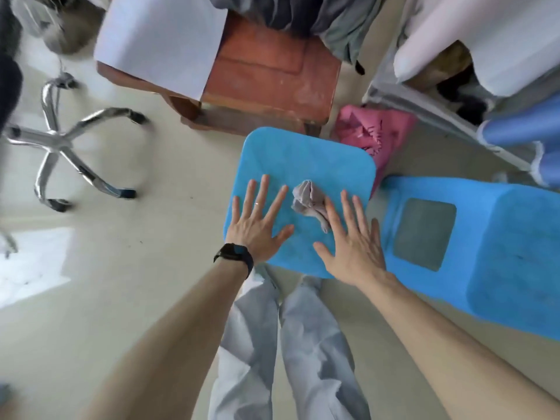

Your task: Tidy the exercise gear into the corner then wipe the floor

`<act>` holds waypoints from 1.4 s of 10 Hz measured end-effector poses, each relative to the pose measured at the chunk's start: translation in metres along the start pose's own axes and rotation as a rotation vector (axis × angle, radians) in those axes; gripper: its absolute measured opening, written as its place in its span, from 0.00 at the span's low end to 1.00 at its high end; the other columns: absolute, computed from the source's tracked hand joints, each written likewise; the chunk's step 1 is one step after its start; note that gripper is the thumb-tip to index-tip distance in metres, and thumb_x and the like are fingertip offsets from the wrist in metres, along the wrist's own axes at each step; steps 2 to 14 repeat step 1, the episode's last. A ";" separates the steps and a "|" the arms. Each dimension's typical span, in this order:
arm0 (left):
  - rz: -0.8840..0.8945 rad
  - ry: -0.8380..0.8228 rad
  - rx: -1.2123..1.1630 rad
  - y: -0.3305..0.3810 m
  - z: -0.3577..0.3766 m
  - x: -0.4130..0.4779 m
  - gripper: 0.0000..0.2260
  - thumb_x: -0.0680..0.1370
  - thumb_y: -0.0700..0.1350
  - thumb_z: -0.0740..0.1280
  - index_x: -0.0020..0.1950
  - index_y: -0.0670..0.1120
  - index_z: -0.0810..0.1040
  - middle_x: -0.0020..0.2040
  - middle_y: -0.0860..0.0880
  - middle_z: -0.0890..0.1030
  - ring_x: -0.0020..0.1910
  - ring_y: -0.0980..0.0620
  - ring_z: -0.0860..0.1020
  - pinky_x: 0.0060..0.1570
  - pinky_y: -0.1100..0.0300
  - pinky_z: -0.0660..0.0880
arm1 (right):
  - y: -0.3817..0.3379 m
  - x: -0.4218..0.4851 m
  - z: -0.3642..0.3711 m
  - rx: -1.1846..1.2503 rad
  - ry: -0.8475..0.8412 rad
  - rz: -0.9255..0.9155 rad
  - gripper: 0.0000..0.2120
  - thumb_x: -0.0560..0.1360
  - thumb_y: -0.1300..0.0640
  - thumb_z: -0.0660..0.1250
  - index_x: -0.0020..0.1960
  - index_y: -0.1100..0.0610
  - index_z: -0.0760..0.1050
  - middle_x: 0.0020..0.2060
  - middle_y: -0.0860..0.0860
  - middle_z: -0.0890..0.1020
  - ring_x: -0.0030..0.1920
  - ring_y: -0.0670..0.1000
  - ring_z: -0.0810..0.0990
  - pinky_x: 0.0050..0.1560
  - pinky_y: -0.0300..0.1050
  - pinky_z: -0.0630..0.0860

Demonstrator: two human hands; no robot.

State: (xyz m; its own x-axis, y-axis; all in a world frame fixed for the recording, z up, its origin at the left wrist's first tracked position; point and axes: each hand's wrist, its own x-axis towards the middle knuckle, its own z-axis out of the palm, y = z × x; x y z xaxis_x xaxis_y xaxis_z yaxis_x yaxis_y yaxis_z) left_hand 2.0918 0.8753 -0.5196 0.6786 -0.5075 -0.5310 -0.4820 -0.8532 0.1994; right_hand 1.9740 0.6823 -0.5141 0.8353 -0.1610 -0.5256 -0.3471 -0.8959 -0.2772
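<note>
Reaching both arms forward, we hold the left hand (pixel 257 221) and right hand (pixel 353 237) with fingers spread flat and apart, clamped on nothing, over the blue stool (pixel 303 165) at the centre of the frame; whether the palms press on its seat or hover just above it, we cannot tell. A crumpled grey cloth (pixel 310 203) lies on that seat between the two hands, with the right index finger touching or just beside it. We judge the cloth to be light, soft and limp: take it in a bunched grip at its middle, since an edge hold would let it unfold and trail. The stool seat looks like rigid moulded plastic, smooth and probably light; grip it by opposite rims. A second blue stool (pixel 485 253) lies tipped on its side at the right, its hollow underside showing. The floor (pixel 151 237) is pale, glossy and likely slippery once wiped. The room is crowded: a chrome chair base (pixel 60 140) at the left, a wooden cabinet (pixel 266 74) above, a pink item (pixel 372 131) behind the stool.
</note>
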 end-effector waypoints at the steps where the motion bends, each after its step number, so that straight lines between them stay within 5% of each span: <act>1: -0.018 -0.060 -0.001 0.001 -0.002 -0.002 0.35 0.78 0.70 0.48 0.77 0.64 0.31 0.78 0.54 0.27 0.77 0.48 0.29 0.77 0.42 0.37 | 0.001 0.005 -0.024 0.181 -0.071 0.032 0.41 0.76 0.37 0.63 0.81 0.47 0.47 0.81 0.50 0.44 0.80 0.53 0.44 0.76 0.59 0.55; 14: -0.018 -0.060 -0.001 0.001 -0.002 -0.002 0.35 0.78 0.70 0.48 0.77 0.64 0.31 0.78 0.54 0.27 0.77 0.48 0.29 0.77 0.42 0.37 | 0.001 0.005 -0.024 0.181 -0.071 0.032 0.41 0.76 0.37 0.63 0.81 0.47 0.47 0.81 0.50 0.44 0.80 0.53 0.44 0.76 0.59 0.55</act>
